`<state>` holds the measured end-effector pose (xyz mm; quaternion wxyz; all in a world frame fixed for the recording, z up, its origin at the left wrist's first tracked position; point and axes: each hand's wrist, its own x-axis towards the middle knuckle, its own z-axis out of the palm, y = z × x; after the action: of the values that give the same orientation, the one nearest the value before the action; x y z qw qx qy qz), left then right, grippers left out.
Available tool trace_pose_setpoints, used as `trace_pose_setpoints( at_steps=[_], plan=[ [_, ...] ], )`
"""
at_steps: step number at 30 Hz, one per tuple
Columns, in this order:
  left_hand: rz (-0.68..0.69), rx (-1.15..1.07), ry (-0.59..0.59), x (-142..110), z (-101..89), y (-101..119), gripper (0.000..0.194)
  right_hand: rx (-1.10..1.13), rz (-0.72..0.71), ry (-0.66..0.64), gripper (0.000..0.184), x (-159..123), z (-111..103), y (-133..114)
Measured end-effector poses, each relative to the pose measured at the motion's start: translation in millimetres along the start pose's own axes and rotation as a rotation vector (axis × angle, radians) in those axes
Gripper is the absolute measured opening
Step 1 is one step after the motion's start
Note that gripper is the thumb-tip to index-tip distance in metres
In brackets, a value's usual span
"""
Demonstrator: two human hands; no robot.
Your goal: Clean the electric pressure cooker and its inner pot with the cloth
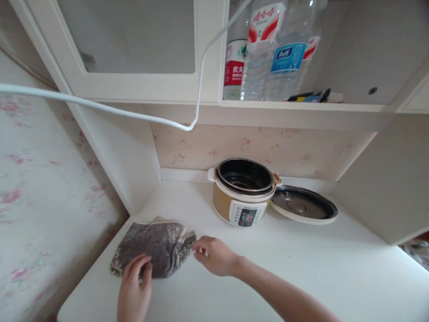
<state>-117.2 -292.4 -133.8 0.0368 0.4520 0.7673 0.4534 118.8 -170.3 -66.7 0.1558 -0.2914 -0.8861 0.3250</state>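
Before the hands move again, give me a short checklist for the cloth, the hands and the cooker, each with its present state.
1. Cloth fully on the counter: ok.
2. Cloth smooth all over: not ok, its right end is bunched.
3. Left hand at the cloth: ok, fingertips over its near edge.
4. Right hand gripping the cloth: cannot tell; it is at the bunched end, but contact is unclear.
5. Cooker upright and apart from the cloth: ok.
6. Lid on the cooker: not ok, it is off, to the cooker's right.
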Motion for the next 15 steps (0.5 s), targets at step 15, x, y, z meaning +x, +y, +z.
trace_pose_setpoints(
  at_steps=[15],
  plan=[
    [-0.451,-0.567,-0.442,-14.7,13.6,25.7,0.033,-0.197,-0.132,0.018,0.034,7.9,60.0,9.4]
  ],
)
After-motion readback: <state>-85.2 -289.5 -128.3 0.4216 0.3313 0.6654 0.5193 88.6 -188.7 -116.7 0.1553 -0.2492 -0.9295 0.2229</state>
